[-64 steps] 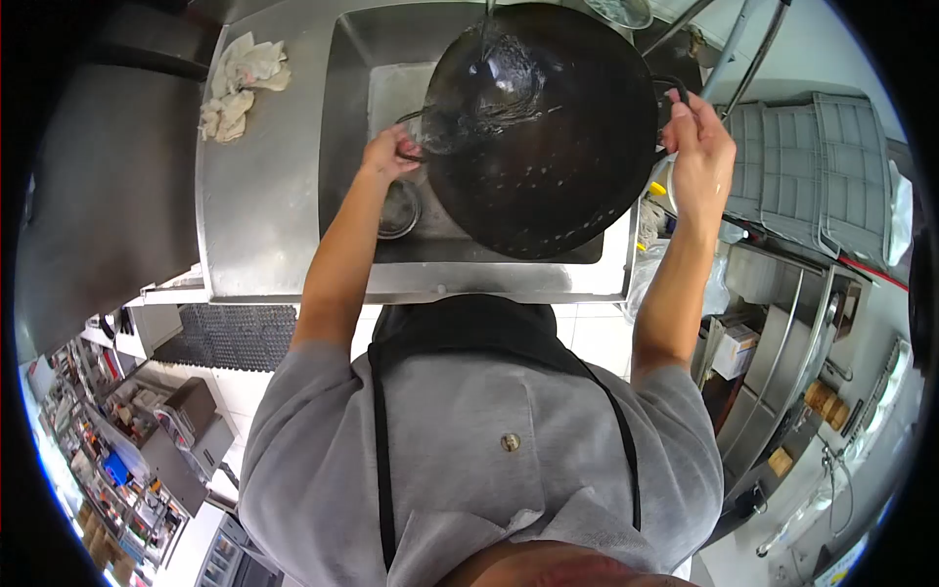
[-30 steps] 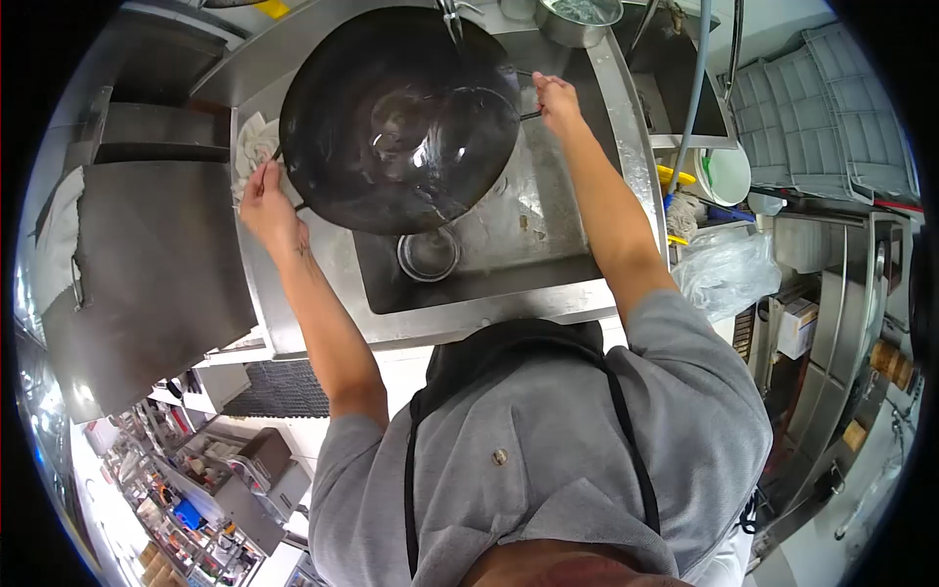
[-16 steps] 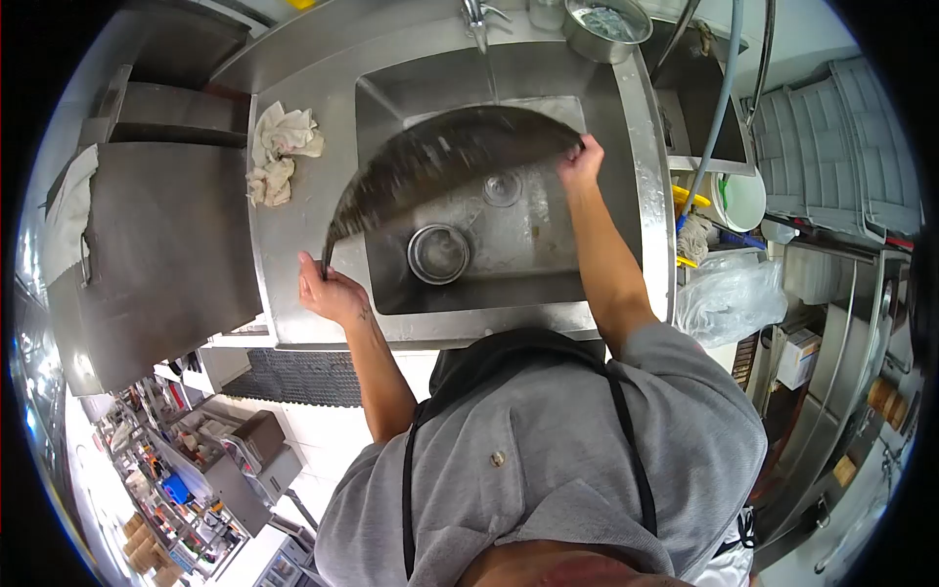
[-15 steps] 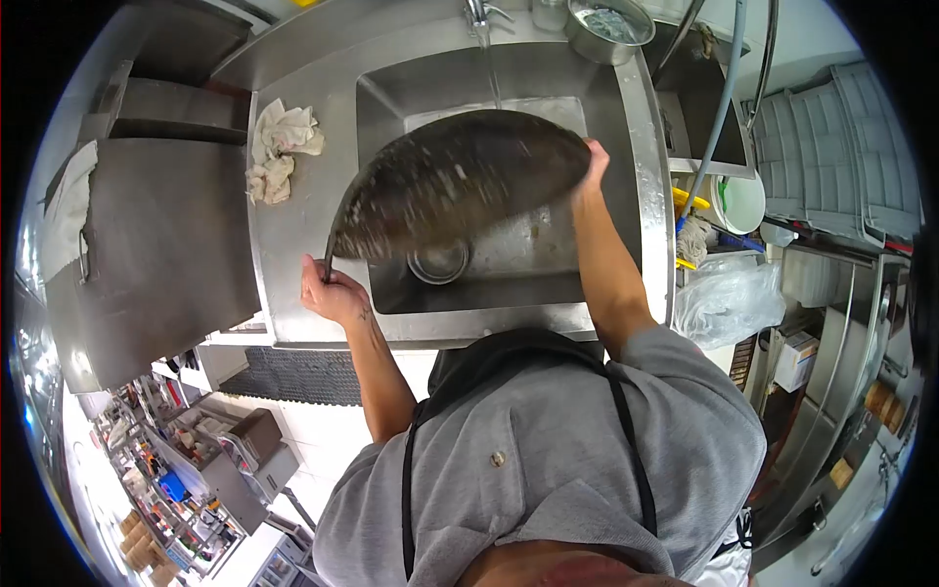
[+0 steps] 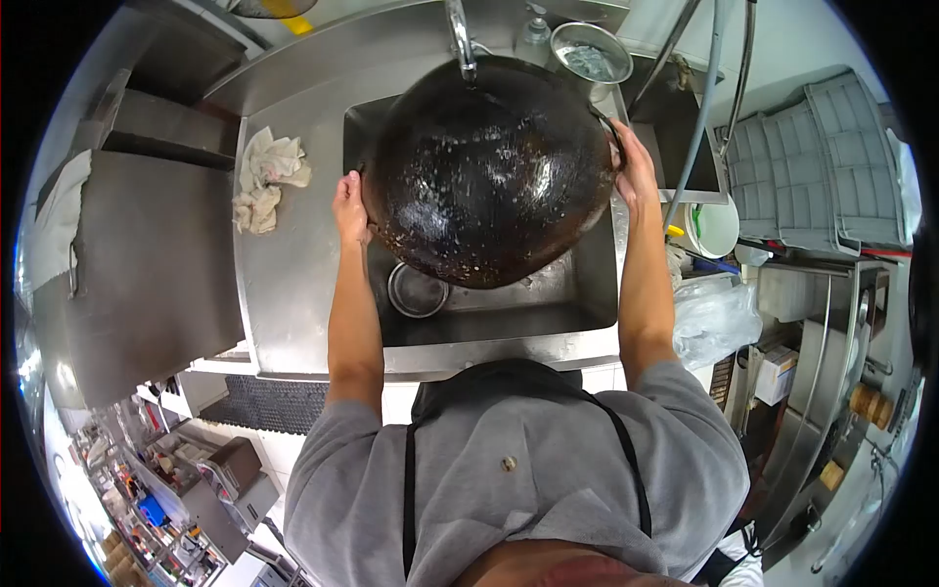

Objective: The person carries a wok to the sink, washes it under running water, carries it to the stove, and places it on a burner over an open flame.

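Note:
A large dark wok (image 5: pixel 489 186) is held over the metal sink (image 5: pixel 577 313), its rounded outer side turned up towards me. That surface looks wet, with pale streaks and specks. My left hand (image 5: pixel 352 207) is closed on the wok's left edge; the wok hides part of the fingers. At the other side my right hand (image 5: pixel 636 168) grips the rim beside a loop handle (image 5: pixel 608 132). The faucet (image 5: pixel 462 41) reaches over the wok's far edge. Below the wok, a round drain fitting (image 5: pixel 419 290) shows in the sink.
Crumpled cloths (image 5: pixel 266 176) lie on the left counter. A metal bowl (image 5: pixel 592 54) and a clear bottle (image 5: pixel 536 29) stand at the back. A hose (image 5: pixel 706 108) hangs on the right, near a white bucket (image 5: pixel 712 227) and grey plastic racks (image 5: pixel 831 166).
The wok has turned from a slanted, blurred position to show its broad underside, and sits farther back under the faucet. Both hands have moved forward, the left one most.

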Demonstrator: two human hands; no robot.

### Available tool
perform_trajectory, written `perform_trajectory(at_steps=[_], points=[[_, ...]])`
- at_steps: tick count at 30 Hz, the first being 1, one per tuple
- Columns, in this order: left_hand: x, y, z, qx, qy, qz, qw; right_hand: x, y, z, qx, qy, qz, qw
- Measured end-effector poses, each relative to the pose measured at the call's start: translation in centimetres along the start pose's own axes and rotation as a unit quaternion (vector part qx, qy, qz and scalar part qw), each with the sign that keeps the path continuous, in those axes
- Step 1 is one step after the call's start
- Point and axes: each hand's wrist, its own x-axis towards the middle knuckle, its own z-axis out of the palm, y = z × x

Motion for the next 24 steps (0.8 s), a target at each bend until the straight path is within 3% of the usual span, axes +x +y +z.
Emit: perform_trajectory(at_steps=[1,3,5,11,15,19,24], points=[[0.7,-0.5,0.6,-0.014,0.006,0.026,1.0,1.2,0.6,-2.1,-0.092,0.078,0.066,0.991],[1.7,-1.2,1.4,-0.027,0.009,0.045,0.999,1.1,0.3,-0.9,-0.305,0.08,0.024,0.949],[2.3,-1.6,2.0,-0.038,-0.008,0.077,0.996,1.0,0.4,-1.4,-0.287,0.08,0.033,0.954],[3.1,-3.2,3.8,-0.052,-0.01,0.005,0.999,1.3,1.4,-2.8,-0.258,0.072,0.016,0.963],[2.9,-2.1,3.6,-0.106,-0.008,0.013,0.994,1.4,1.5,-1.7,-0.248,0.063,0.034,0.966],[1.9,0.3,1.3,-0.051,0.043,0.044,0.997,2.5,2.7,-0.1,-0.203,0.029,0.023,0.979],[-0.5,4.2,-1.5,0.017,0.108,0.052,0.993,4.5,6.9,2.6,-0.188,0.022,0.078,0.979]])
